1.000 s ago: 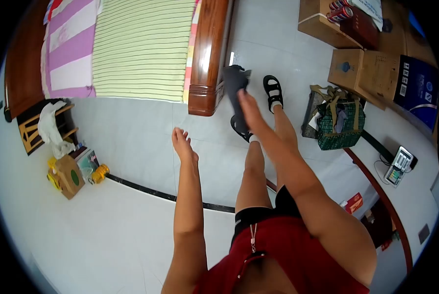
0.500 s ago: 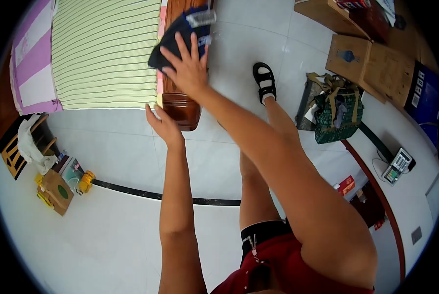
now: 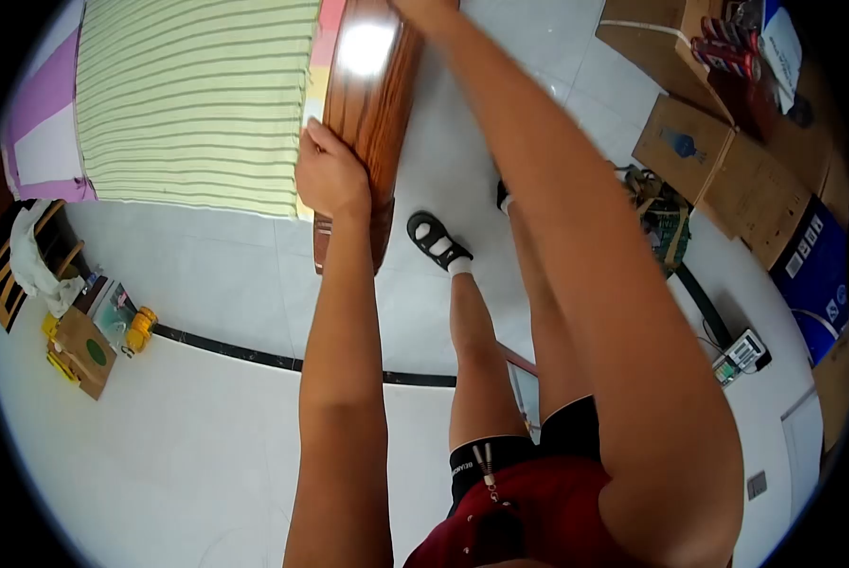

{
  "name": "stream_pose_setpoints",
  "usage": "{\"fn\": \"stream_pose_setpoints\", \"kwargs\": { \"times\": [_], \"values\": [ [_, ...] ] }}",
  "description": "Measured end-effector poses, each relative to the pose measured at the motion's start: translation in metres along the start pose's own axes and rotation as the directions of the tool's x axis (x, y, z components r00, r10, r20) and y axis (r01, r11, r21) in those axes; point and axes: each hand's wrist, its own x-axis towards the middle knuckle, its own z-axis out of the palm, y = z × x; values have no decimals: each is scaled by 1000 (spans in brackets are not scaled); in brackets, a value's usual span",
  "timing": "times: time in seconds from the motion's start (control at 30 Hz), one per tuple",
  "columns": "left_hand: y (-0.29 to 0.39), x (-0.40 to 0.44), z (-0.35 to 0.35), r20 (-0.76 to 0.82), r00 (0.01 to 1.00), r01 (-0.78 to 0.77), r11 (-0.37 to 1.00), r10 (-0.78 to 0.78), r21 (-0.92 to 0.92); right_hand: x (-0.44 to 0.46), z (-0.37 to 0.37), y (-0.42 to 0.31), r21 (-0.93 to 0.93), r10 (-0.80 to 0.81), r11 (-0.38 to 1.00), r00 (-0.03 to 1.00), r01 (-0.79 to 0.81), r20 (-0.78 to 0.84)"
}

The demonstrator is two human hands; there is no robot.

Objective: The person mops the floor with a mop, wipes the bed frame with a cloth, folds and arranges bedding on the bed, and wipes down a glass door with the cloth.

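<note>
My left hand (image 3: pixel 333 177) is closed at the bed's near corner, by the edge of the green striped sheet (image 3: pixel 197 104); what its fingers hold, if anything, is hidden. Beside it runs the glossy brown wooden bed frame (image 3: pixel 372 104). My right arm stretches to the top edge of the view, where only the wrist part of my right hand (image 3: pixel 422 11) shows, above the wooden frame. Its fingers are out of view, and the dark cloth item does not show.
Cardboard boxes (image 3: pixel 751 189) and red cans (image 3: pixel 727 59) stand at the right, near a green bag (image 3: pixel 669 232). A wooden rack (image 3: pixel 60 256), a paper bag (image 3: pixel 85 352) and a yellow-capped container (image 3: pixel 140 329) are at the left. My sandalled foot (image 3: pixel 436 239) is on the tiles.
My right hand has swung up over the bed frame with the dark cloth item, and both have left view. My left hand has moved up to the bed's edge and its fingers have closed.
</note>
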Motion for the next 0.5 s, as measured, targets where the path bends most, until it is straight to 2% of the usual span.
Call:
{"fn": "stream_pose_setpoints", "kwargs": {
  "times": [0.03,0.07,0.1,0.13,0.17,0.23,0.27,0.4,0.47,0.5],
  "values": [
    [-6,2,8,-15,1000,-4,1000,4,-10,-18,5,1,36,88,995,996,-88,-18],
    [-14,4,16,-26,1000,-10,1000,9,-18,-42,-3,-4,108,186,976,982,-189,40],
    [-16,6,18,-37,999,-16,1000,15,-22,-83,-6,-3,395,150,908,989,-140,6],
    [-12,5,13,-8,1000,7,1000,-7,-6,-117,-27,-10,229,116,961,979,-153,168],
    [-10,4,9,3,1000,7,1000,-7,3,-150,-40,-14,254,92,955,969,-151,228],
    [-11,4,10,15,1000,7,1000,-7,18,-205,-62,-22,310,131,912,905,-270,404],
    [-9,4,9,35,999,31,999,-32,13,-214,-60,-18,318,144,901,895,-295,421],
    [-7,2,6,82,989,118,991,-123,62,-138,-32,-11,387,334,812,891,-438,307],
    [-8,2,7,75,988,126,989,-132,74,-67,-6,15,541,409,698,882,-468,236],
    [-8,1,7,70,988,129,989,-134,78,-28,2,31,640,382,621,888,-452,257]
  ]
}}
